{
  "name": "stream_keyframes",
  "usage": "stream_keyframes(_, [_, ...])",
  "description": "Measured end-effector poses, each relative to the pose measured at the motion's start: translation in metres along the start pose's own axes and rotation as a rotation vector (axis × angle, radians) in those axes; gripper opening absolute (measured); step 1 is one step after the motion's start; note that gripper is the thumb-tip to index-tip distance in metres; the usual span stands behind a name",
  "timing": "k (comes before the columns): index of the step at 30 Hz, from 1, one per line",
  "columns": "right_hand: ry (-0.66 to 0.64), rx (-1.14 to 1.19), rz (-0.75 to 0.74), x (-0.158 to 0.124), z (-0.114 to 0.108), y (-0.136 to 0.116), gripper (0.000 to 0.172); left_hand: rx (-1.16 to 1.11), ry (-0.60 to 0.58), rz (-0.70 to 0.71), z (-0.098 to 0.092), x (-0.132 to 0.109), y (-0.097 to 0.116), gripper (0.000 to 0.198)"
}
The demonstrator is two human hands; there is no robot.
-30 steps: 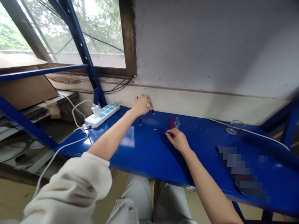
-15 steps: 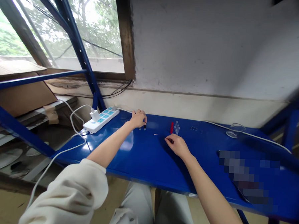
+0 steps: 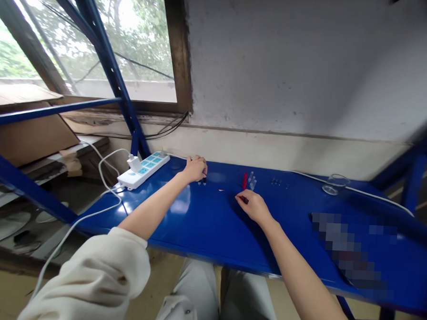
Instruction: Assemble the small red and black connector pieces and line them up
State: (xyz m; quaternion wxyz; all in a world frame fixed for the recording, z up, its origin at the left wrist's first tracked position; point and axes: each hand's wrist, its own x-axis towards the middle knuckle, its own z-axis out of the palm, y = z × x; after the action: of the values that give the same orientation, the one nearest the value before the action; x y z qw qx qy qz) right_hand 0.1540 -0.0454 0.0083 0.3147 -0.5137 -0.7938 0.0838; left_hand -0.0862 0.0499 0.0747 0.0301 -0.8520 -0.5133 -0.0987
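At the back of the blue table (image 3: pixel 203 226), my left hand (image 3: pixel 196 169) has its fingers closed on a small black piece (image 3: pixel 204 180); another small dark piece stands just beside it. My right hand (image 3: pixel 251 204) is closed in a pinch above the table, and anything between its fingertips is too small to make out. Just behind the right hand are a red strip (image 3: pixel 245 180) and some small clear pieces (image 3: pixel 252 182). A tiny pale scrap (image 3: pixel 221 190) lies between the two hands.
A white power strip (image 3: pixel 144 169) with a plug and cable sits at the table's left. Farther right are tiny clear bits (image 3: pixel 276 181), a clear round item (image 3: pixel 330 189) beside a white cable, and a blurred dark flat object (image 3: pixel 348 253). Blue shelf posts flank the table.
My left hand has shifted very slightly with the black piece, which now sits closer to the dark piece beside it. My right hand is nearly unchanged.
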Motion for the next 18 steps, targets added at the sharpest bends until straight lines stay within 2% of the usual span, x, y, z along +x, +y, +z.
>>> stream_keyframes(13, [0.024,-0.034,0.026,0.001,-0.004,0.003,0.022,0.01,-0.008,-0.031,-0.003,-0.006,-0.002,0.003])
stream_keyframes(15, [0.049,-0.081,0.081,0.0,-0.007,0.004,0.022,0.011,-0.016,-0.037,-0.003,-0.006,-0.003,0.004])
stream_keyframes(18, [0.042,-0.174,0.254,0.0,-0.013,0.008,0.023,0.019,-0.013,-0.052,-0.005,-0.007,-0.002,0.007])
